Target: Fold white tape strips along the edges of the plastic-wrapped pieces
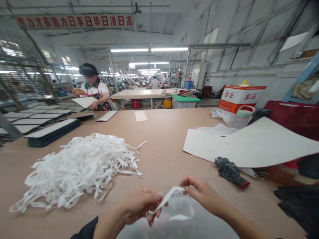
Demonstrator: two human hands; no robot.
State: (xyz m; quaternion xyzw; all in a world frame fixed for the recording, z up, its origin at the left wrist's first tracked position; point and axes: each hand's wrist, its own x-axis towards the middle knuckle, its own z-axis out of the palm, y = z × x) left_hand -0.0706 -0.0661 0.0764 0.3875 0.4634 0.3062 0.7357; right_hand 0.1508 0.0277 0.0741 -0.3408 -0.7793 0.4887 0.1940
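A narrow white fabric strip (166,198) runs between my two hands near the table's front edge. My left hand (143,204) has its fingers closed on the lower left part of it. The thumb and fingertips of my right hand (199,192) pinch its upper right end. Below my hands, over a pale grey see-through surface (181,229), hangs another piece of white strip (181,217); whether it joins the held one I cannot tell. To the left of my left hand lies a big tangled heap of white strips (84,169).
A stack of dark-edged white panels (53,131) stands at the left. On the right are a large white sheet (244,146), a dark glove (231,172) and a red-and-white tin (241,98). Across the table a co-worker (93,88) holds a pale panel (83,102).
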